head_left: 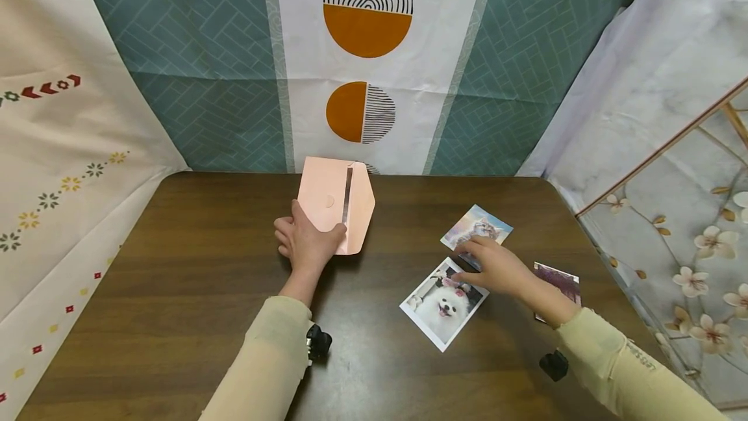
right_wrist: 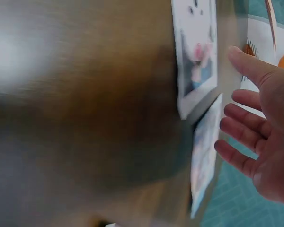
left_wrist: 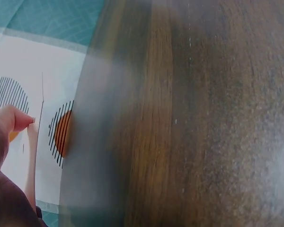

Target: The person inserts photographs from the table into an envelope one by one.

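My left hand (head_left: 308, 240) grips the lower left part of a pale pink envelope (head_left: 321, 177), thumb across its front. The envelope's flap stands open toward the right, with a dark slit along its mouth. Seen edge-on in the left wrist view, the envelope (left_wrist: 32, 161) is raised off the table. My right hand (head_left: 497, 266) hovers with spread fingers over two picture cards. One is a white-bordered photo of a white dog (head_left: 441, 310); the other, a pastel cat picture (head_left: 479, 221), is partly hidden by the fingers. In the right wrist view this hand (right_wrist: 270, 123) holds nothing.
A purple card (head_left: 558, 278) lies at the right, partly covered by my right forearm. The brown wooden table (head_left: 175, 317) meets a patterned cloth (head_left: 222, 83) at its back edge. Printed cloths also hang at the left and right sides.
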`<state>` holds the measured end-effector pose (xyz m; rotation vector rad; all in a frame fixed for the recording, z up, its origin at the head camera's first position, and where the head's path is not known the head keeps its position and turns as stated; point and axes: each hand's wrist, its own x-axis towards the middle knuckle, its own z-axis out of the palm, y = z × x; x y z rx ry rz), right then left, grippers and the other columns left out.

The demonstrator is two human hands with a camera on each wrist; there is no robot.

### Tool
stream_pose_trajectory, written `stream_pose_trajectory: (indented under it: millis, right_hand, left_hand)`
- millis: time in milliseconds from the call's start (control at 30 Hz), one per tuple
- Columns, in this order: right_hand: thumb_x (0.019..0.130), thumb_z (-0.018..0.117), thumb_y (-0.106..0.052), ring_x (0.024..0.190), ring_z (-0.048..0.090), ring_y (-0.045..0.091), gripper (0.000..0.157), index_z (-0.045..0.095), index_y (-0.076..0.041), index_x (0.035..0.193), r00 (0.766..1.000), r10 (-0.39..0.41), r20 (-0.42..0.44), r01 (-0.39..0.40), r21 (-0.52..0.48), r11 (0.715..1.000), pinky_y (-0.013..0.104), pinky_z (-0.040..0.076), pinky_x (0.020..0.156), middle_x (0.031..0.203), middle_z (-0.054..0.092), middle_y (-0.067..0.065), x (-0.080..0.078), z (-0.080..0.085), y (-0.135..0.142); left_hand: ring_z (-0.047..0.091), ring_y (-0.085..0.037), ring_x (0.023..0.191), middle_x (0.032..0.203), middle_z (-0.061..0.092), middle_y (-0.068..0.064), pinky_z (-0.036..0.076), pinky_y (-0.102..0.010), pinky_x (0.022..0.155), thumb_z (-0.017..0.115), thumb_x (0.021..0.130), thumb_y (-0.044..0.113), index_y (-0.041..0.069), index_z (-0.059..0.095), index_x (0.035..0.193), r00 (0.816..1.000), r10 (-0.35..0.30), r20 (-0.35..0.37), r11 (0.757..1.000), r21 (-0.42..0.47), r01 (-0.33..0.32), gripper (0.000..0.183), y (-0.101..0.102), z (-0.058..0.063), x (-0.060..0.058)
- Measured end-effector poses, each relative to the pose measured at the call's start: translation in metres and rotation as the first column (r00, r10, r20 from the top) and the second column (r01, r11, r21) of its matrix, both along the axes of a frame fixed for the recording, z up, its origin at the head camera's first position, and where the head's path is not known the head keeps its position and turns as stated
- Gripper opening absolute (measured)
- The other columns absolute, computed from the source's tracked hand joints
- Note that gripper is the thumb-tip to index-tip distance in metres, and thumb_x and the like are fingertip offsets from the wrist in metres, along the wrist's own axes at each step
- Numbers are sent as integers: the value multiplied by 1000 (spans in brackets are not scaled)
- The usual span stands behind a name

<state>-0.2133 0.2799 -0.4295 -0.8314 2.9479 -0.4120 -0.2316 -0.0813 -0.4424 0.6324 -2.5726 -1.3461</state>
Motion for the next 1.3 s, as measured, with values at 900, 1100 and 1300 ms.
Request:
stream_pose_trajectory:
  millis: [900,1100,1300]
  right_hand:
    - [79,94,-42,94,62,23,48,73,-12,111,994,5,-112,-9,-36,999,48,52,85,101,65,1,-4,-23,-7]
    - [78,95,-44,93,62,22,50,74,-12,109,996,38,-81,-38,3,999,47,54,86,99,66,1,-21,-22,-24]
    - [78,95,-44,89,61,21,51,75,-11,110,990,110,-83,-106,53,993,44,53,83,98,65,2,-39,-17,-40]
  left_hand:
    - [27,-46,136,145,28,-32,30,-62,104,82,80,36,5,24,167,1000,3,17,1000,-4,-3,108,-5,-1,4]
    - [27,-46,136,144,29,-32,31,-62,104,81,80,37,6,24,167,1000,8,29,1000,-10,-7,109,-8,-4,6]
    - [26,-46,136,144,28,-31,30,-62,104,81,80,37,6,24,167,999,13,30,1000,-9,-12,109,-11,-5,8]
